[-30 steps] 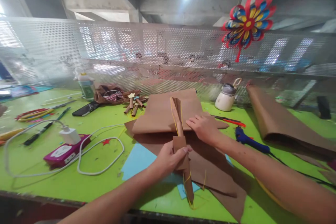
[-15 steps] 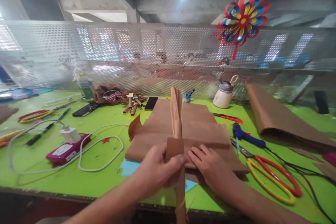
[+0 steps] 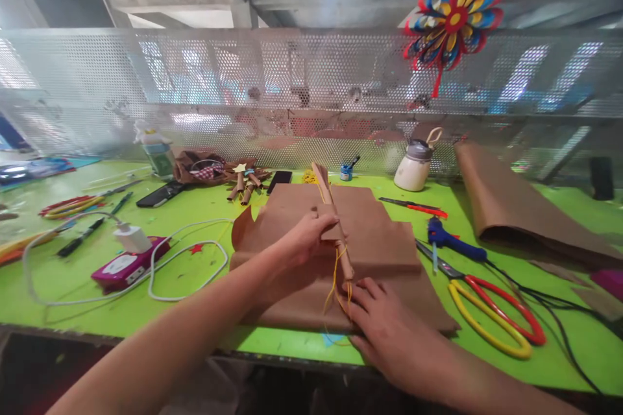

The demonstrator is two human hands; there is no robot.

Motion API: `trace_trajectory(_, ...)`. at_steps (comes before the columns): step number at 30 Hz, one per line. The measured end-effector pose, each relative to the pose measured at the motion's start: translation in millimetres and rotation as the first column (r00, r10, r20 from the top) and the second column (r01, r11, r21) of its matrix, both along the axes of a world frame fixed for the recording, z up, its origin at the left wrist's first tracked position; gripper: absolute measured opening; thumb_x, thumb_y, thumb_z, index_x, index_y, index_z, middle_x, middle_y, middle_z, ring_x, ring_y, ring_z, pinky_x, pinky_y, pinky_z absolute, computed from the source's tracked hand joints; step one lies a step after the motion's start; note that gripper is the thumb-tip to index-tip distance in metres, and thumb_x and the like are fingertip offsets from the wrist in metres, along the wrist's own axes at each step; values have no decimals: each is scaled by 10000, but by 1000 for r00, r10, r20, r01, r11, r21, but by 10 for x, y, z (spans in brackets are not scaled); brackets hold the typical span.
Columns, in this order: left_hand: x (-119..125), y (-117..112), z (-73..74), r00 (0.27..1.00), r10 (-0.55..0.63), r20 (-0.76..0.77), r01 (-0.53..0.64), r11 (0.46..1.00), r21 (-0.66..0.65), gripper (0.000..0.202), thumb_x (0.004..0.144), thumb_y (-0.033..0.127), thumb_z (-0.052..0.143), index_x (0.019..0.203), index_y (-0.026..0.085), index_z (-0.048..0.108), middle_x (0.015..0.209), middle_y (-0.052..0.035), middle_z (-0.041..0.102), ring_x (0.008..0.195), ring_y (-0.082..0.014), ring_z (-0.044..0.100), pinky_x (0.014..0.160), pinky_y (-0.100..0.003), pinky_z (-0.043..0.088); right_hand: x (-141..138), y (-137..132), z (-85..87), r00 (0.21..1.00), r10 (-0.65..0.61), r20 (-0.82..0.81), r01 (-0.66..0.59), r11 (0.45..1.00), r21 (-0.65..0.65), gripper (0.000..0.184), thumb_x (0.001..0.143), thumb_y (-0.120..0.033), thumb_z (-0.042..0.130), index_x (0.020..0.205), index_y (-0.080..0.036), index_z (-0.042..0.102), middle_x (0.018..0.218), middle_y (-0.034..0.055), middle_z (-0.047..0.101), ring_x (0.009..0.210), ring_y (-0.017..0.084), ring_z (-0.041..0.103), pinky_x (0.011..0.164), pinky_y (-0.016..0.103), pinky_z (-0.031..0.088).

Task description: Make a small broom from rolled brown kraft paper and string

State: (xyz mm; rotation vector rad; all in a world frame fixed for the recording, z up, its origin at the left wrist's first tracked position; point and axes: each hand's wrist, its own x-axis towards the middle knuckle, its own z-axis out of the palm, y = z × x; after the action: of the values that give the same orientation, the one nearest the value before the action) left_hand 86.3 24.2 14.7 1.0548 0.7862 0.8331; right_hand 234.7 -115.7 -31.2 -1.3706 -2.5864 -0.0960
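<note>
A: What's being held, and where? Clock centred on the paper (image 3: 370, 233), 12 = far edge.

B: The roll (image 3: 327, 193) is gripped by the left hand (image 3: 318, 233), thumb and fingers closed round its middle. It's held over the middle of the paper, tilted, far end aimed at 11, near end at 5. Whether the paper is touched by it can't be told.

A: And the right hand (image 3: 377, 318)?

B: Placed at about 5, palm down on the paper, fingers a bit bent, tips just beside the roll's near end. Yellow string (image 3: 335, 272) is seen trailing there; whether any is pinched can't be told.

A: What else is laid out on the table (image 3: 48, 311)?

B: Scissors (image 3: 459, 275) at about 4, glue gun (image 3: 452, 240) at 3. A flask (image 3: 413, 167) is stood between 1 and 2, mini rolls (image 3: 247, 188) are heaped at 10, and a charger (image 3: 132, 238) is plugged into the purple box (image 3: 129, 264) at 9.
</note>
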Motion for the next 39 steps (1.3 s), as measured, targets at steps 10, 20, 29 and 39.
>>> trace_trajectory(10, -67, 70, -283, 948, 120, 293, -139, 989, 45, 338, 682, 347, 712, 893, 96, 627, 759, -67, 682, 681, -170, 635, 685, -279, 502, 465, 694, 637, 901, -105, -420, -119, 873, -474, 219, 840, -277, 515, 920, -198, 703, 894, 39, 713, 831, 182, 633, 766, 296, 471)
trace_trajectory(20, -54, -56, -231, 975, 149, 164, -178, 967, 180, 341, 678, 390, 732, 841, 114, 615, 744, -33, 662, 628, -131, 594, 623, -243, 467, -90, 950, 386, 376, -413, -830, -171, 849, -500, 380, 755, -376, 663, 1066, -173, 588, 832, 30, 666, 726, 142, 608, 622, 257, 476)
trace_trajectory(29, -27, -68, -242, 981, 144, 127, -160, 979, 128, 287, 684, 350, 731, 798, 124, 597, 652, -29, 644, 549, -131, 581, 558, -243, 457, -128, 867, 173, 125, -543, -830, -349, 759, -550, 269, 808, -426, 620, 879, -174, 558, 637, -43, 536, 479, 56, 450, 453, 186, 350)
trace_trajectory(39, -57, -60, -205, 969, -5, 245, -13, 997, 71, 315, 759, 311, 687, 978, 101, 601, 965, -129, 697, 791, -190, 663, 755, -306, 514, -70, 874, 237, -81, -739, -668, -733, 499, -462, 112, 883, -265, 501, 867, -156, 527, 636, -8, 551, 389, 40, 351, 407, 184, 261)
